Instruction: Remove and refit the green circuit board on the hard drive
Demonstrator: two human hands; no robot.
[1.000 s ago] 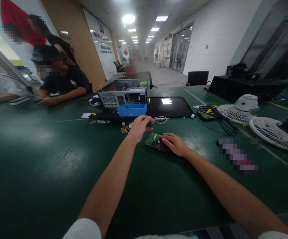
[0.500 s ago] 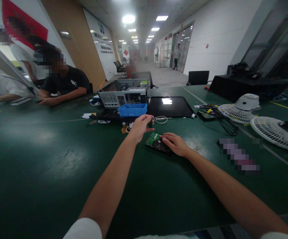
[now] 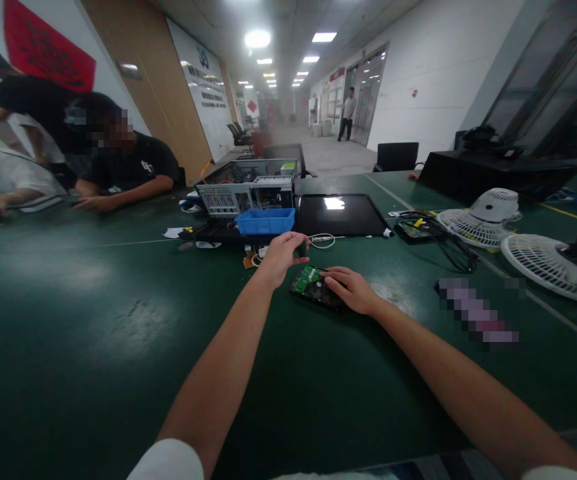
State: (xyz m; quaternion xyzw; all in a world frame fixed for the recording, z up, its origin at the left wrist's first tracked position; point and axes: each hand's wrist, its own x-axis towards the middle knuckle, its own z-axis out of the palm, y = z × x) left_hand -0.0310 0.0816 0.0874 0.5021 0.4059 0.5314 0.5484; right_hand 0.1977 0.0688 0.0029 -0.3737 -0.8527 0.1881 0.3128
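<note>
A hard drive (image 3: 313, 287) with a green circuit board and a dark casing lies at a slant on the green table. My right hand (image 3: 351, 290) rests over its right end, fingers on the upper face, gripping and steadying it. Above the drive's far left corner is my left hand (image 3: 283, 257), its fingers curled in a pinch. Something dark and small shows between thumb and fingers, too unclear to name. Just beyond my left hand sits a blue plastic tray (image 3: 266, 222).
Behind the tray stands an opened computer case (image 3: 248, 190), beside a flat black screen panel (image 3: 341, 213). Cables (image 3: 448, 243) and white fan parts (image 3: 543, 267) lie to the right, with a blurred-out flat object (image 3: 476, 310) nearer. Other people sit and stand at left.
My hands and the hard drive hold nearly the same position. At left, a standing person has leaned in differently; a person in the far corridor has come closer.
</note>
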